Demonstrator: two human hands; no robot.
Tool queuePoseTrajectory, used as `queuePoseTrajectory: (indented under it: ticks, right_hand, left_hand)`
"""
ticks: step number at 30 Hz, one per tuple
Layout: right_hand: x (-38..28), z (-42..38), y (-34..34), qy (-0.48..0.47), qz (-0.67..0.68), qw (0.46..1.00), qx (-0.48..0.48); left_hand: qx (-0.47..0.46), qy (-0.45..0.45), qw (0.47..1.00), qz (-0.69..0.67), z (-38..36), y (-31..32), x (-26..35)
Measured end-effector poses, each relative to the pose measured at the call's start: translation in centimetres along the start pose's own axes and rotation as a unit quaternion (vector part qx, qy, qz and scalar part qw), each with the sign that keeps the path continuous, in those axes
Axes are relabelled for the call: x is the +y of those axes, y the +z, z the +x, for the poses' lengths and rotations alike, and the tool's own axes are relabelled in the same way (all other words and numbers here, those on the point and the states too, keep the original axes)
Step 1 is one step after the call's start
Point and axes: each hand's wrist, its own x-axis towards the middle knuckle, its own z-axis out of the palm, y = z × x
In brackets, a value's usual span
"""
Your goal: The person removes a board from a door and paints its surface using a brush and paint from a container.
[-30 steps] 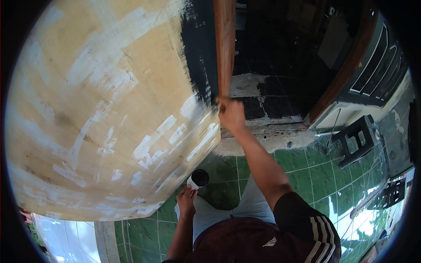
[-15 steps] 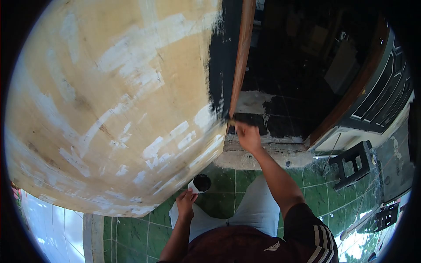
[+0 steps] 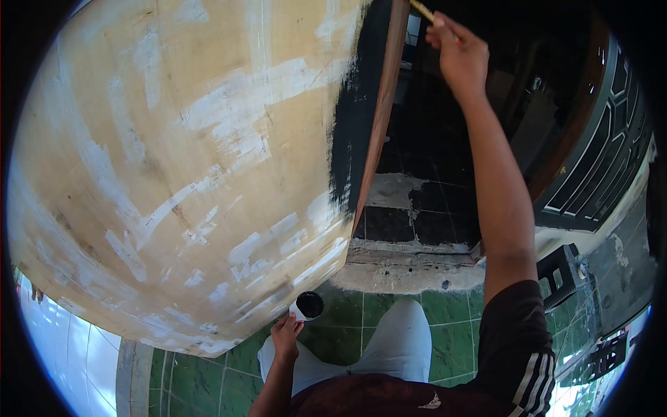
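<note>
My left hand grips a small white cup low beside the panel. Dark paint shows inside the cup. High up at the doorway, my right hand is closed round the yellowish handle of a paintbrush. The bristles are out of view past the top edge. A large pale wooden panel with white filler patches fills the left side. Down its right side runs a strip of black paint, beside a reddish-brown wooden edge.
Right of the panel is a dark doorway with a worn sill. A black plastic stool stands at the right, below a dark panelled door. Green tiles cover the floor around my legs.
My right hand has swung up with the paintbrush, from the lower end of the black strip to the top of the view. The left hand still holds the cup. The view has shifted slightly.
</note>
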Motion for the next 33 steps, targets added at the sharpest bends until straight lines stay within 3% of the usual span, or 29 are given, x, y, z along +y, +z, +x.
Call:
queuePoseTrajectory:
  ticks: [2, 4, 6, 7, 10, 11, 12, 18, 21, 24, 26, 29, 31, 33]
  right_hand:
    - [2.1, -4.5, 0.0, 0.032, -0.138, 0.983, -0.115]
    - [3.3, -12.4, -0.1, 0.077, -0.147, 0.966, -0.197]
    - [4.7, -18.8, -1.7, 0.039, -0.144, 0.950, -0.275]
    - [3.7, -20.1, -2.5, 0.079, -0.111, 0.933, -0.334]
    - [4.2, -18.2, -3.3, -0.014, -0.197, 0.814, -0.546]
    - [3.5, -15.6, -2.8, 0.098, -0.197, 0.803, -0.554]
    - [4.1, -12.8, -2.2, 0.000, -0.201, 0.827, -0.525]
    - [-2.8, 7.7, 0.2, -0.044, -0.225, 0.904, -0.360]
    - [-2.4, 8.5, 0.2, -0.112, -0.173, 0.961, -0.184]
    - [-1.6, 4.0, 0.6, -0.099, -0.089, 0.991, -0.010]
    - [-0.7, -0.3, 0.4, -0.028, -0.157, 0.986, -0.048]
    - [1.1, -8.3, -0.8, -0.100, -0.125, 0.963, -0.216]
    - [1.0, -9.3, -2.0, -0.071, -0.144, 0.916, -0.369]
    - [0.3, -8.5, -3.3, -0.007, -0.181, 0.831, -0.526]
  left_hand:
    - [0.001, -0.007, 1.000, 0.007, -0.1, 0.0, -0.2]
    - [-0.003, -0.007, 1.000, 0.005, -0.1, -0.1, -0.3]
    - [-0.004, -0.004, 1.000, 0.009, 0.1, -0.4, -0.3]
    - [-0.002, -0.003, 1.000, 0.010, 0.2, -0.6, -0.4]
    - [0.006, 0.004, 1.000, 0.015, 0.4, -0.8, -0.3]
    - [0.008, 0.005, 1.000, 0.020, 0.5, -0.8, -0.1]
    - [0.008, 0.008, 1.000, 0.018, 0.5, -0.7, -0.1]
    - [0.006, 0.017, 1.000, 0.014, -0.1, 0.2, 0.3]
    - [0.005, 0.012, 1.000, 0.015, -0.7, 0.4, 0.8]
    - [0.000, 0.013, 1.000, 0.019, -0.3, 0.2, 0.4]
    - [0.004, 0.015, 0.999, 0.030, 0.0, -0.2, -0.1]
    - [-0.006, 0.023, 1.000, 0.010, 0.1, -0.5, 0.0]
    - [0.007, 0.019, 1.000, 0.009, 0.2, -0.3, 0.3]
    - [0.013, 0.017, 1.000, 0.011, 0.1, -0.2, 0.2]
